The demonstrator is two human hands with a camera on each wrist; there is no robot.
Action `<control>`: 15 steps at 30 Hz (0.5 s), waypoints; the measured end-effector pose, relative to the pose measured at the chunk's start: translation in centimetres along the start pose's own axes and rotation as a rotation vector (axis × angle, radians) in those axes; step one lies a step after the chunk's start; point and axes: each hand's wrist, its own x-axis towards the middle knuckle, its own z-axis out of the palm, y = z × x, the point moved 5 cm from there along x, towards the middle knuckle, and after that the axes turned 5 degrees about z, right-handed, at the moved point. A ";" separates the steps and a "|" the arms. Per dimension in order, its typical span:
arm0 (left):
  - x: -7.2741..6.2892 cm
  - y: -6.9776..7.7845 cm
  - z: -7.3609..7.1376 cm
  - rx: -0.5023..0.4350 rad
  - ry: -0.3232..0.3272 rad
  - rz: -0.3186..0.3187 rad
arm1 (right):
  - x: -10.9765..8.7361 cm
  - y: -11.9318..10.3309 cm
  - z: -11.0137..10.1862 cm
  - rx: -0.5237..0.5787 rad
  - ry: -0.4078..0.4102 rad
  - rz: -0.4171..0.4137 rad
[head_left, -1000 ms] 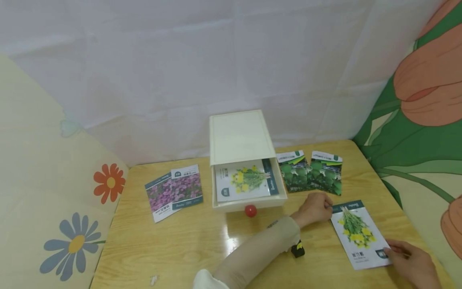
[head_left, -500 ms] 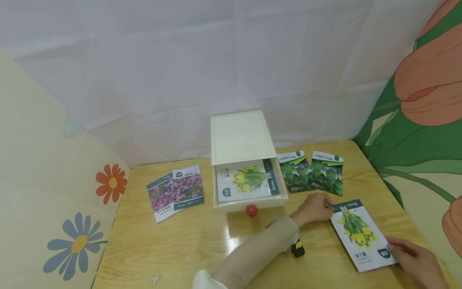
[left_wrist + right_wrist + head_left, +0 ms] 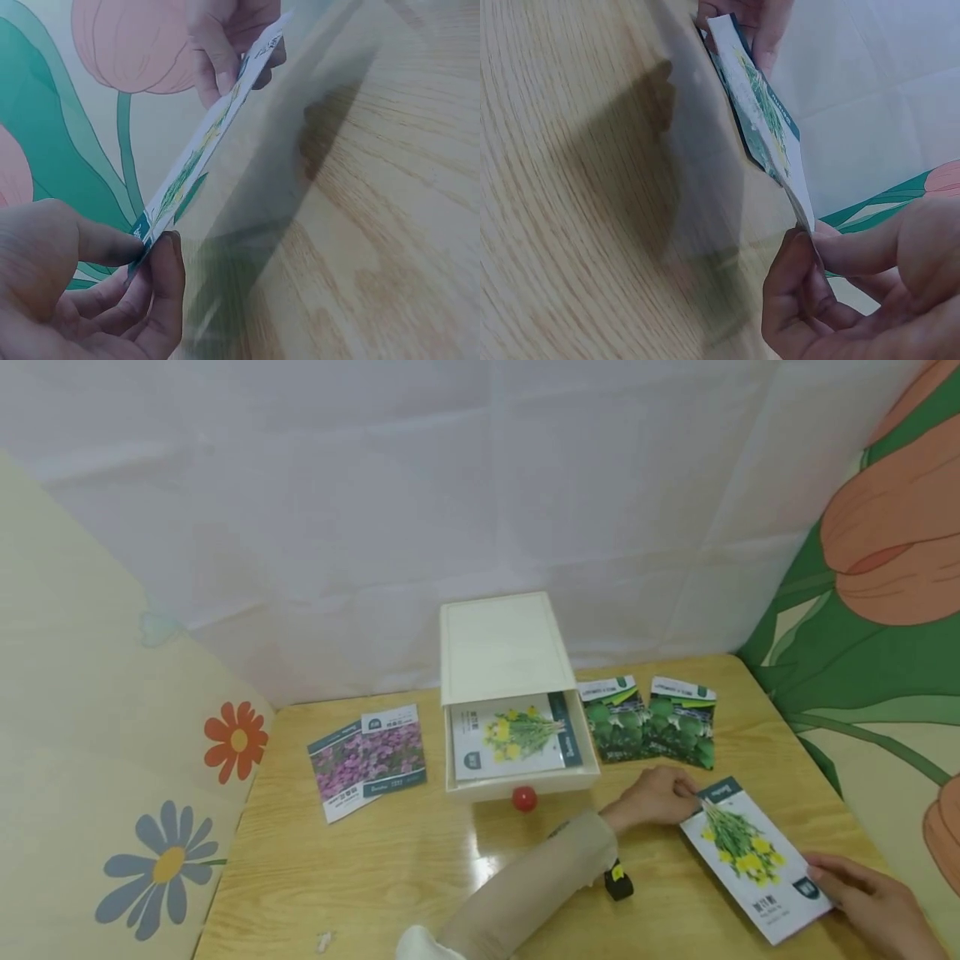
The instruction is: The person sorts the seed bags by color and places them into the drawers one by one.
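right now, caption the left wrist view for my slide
Left hand and right hand pinch opposite ends of a printed packet.

The head view's bottom edge crops the right hand (image 3: 873, 897), the left sleeve (image 3: 532, 889) partly hides a black object (image 3: 619, 887), and the finest print (image 3: 777, 917) on the held packet (image 3: 752, 860) is illegible.

Two purple-flower packets (image 3: 337, 772) (image 3: 394, 750), two leafy packets (image 3: 617, 720) (image 3: 681, 723), at least two yellow-flower packets (image 3: 756, 862) (image 3: 513, 740) and one box (image 3: 506, 647) (one knob (image 3: 524, 799)) show.
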 end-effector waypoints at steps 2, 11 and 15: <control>-0.2 0.1 -0.1 -0.014 0.004 0.006 | 0.1 0.0 0.0 -0.002 -0.009 -0.005; -2.1 0.9 -0.9 -0.249 0.079 -0.062 | 1.5 0.8 0.2 0.131 -0.102 0.088; -2.7 1.1 -1.6 -0.270 0.136 -0.061 | 1.2 0.6 -0.1 0.272 -0.190 0.134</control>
